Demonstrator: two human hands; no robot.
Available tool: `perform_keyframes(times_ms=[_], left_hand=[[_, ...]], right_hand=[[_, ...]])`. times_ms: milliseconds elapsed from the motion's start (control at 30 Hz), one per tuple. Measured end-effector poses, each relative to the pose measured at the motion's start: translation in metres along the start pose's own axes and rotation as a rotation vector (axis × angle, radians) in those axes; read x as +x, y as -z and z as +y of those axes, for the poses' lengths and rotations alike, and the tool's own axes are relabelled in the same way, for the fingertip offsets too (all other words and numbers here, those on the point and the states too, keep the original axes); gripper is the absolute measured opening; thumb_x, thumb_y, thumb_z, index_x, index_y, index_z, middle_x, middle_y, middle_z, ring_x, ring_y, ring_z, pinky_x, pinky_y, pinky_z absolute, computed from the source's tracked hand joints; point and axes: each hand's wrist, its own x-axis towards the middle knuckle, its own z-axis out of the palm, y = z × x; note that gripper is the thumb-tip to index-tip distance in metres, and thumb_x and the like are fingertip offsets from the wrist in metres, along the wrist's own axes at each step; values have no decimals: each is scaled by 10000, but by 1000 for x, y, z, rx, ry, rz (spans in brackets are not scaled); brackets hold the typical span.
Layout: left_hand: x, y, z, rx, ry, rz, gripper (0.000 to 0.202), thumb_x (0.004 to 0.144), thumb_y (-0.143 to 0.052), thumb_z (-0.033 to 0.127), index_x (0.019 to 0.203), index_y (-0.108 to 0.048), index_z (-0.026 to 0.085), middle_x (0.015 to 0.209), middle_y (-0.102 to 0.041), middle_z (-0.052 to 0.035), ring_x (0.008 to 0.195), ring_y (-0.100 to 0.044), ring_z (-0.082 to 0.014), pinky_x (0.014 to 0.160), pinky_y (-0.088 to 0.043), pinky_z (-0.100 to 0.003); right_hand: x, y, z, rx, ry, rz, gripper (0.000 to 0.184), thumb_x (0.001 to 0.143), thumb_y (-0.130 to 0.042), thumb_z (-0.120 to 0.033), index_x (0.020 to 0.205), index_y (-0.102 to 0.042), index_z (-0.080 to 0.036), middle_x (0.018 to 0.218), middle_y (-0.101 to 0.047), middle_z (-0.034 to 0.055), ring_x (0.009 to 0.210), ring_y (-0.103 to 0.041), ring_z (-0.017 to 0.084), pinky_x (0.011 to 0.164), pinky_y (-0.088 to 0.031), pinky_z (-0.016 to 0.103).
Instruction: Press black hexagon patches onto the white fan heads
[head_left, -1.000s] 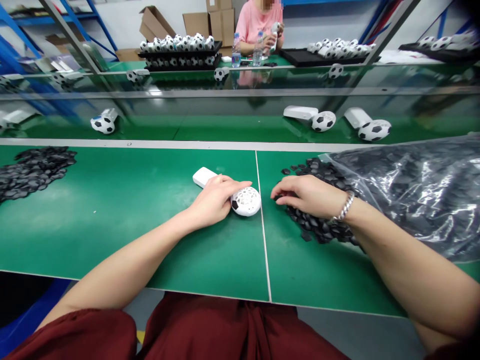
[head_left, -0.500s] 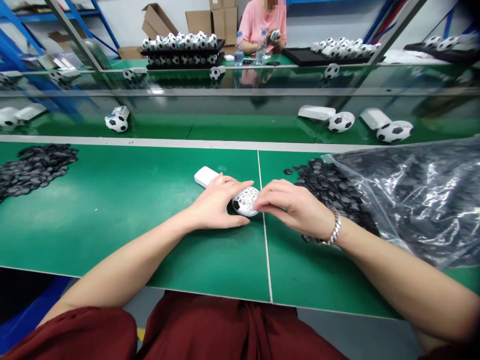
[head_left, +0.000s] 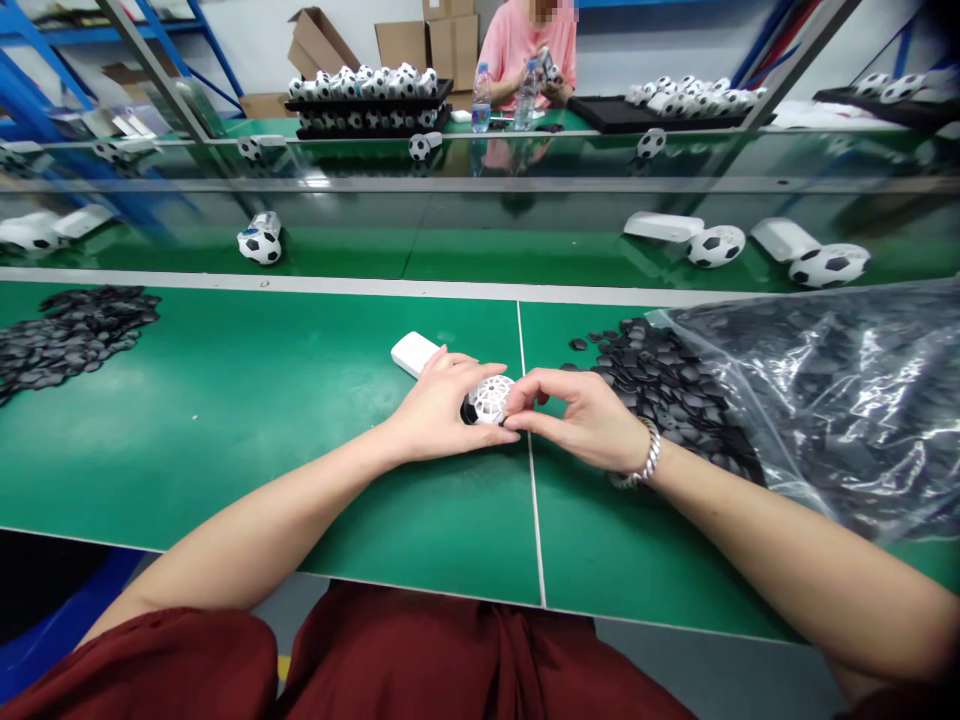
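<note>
A white ball-shaped fan head with an open lattice (head_left: 491, 398) lies on the green table (head_left: 247, 420), its white handle (head_left: 414, 353) pointing away to the left. My left hand (head_left: 439, 408) is wrapped around the ball's left side and holds it down. My right hand (head_left: 577, 415) pinches at the ball's right side with thumb and fingers pressed together; whatever small piece is between them is hidden. A heap of small black hexagon pieces (head_left: 660, 375) lies just right of my right hand.
A clear plastic bag of black pieces (head_left: 825, 390) fills the right side. Another black heap (head_left: 67, 330) lies far left. Finished football fans (head_left: 716, 245) sit on the belt beyond. A person in pink (head_left: 529, 45) works at the far bench with trays of balls (head_left: 367, 95).
My right hand left the black heap and came to the ball's right side, pinching there. My left hand closed further round the ball, which tilted up a little.
</note>
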Motion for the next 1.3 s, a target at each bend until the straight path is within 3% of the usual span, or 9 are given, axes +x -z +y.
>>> perform_keyframes(times_ms=[300, 567, 933, 1133, 1300], left_hand=[[0, 1, 2, 2, -1, -14, 617, 678, -629, 528, 1180, -488, 197, 1141, -569, -66, 1104, -437, -259, 1049, -151, -493], [-1, 2, 2, 3, -11, -10, 587, 689, -617, 511, 1167, -487, 197, 1113, -582, -61, 1080, -449, -260, 1037, -163, -495], [-1, 4, 4, -45, 37, -17, 581, 649, -671, 454, 1142, -505, 197, 1129, -576, -50, 1103, -446, -255, 1062, -125, -495], [1, 5, 7, -107, 93, -4, 558, 592, -713, 436, 1078, -549, 217, 1064, -600, -23, 1062, -474, -241, 1065, -122, -487], [2, 4, 11, -107, 157, 17, 535, 539, -744, 380, 1013, -576, 199, 985, -600, -29, 998, -474, -241, 1023, -231, -491]], right_hand=[[2, -2, 4, -60, -1, 60, 163, 715, -650, -295, 787, -545, -194, 767, -583, 8, 707, -540, 131, 644, -449, 269], [4, -3, 12, -24, -142, 36, 403, 621, -717, -378, 930, -533, -196, 981, -542, 49, 911, -516, 182, 692, -463, 313], [3, -9, 14, 237, -276, -1, 379, 645, -693, -347, 930, -500, -190, 1029, -524, 61, 949, -531, 193, 748, -500, 353], [2, -8, 12, 223, -274, -16, 399, 627, -702, -323, 923, -465, -198, 1049, -497, 71, 964, -535, 211, 598, -522, 288], [1, -13, 12, 291, -289, 4, 403, 609, -708, -335, 885, -450, -196, 1024, -481, 66, 973, -527, 214, 559, -520, 268]])
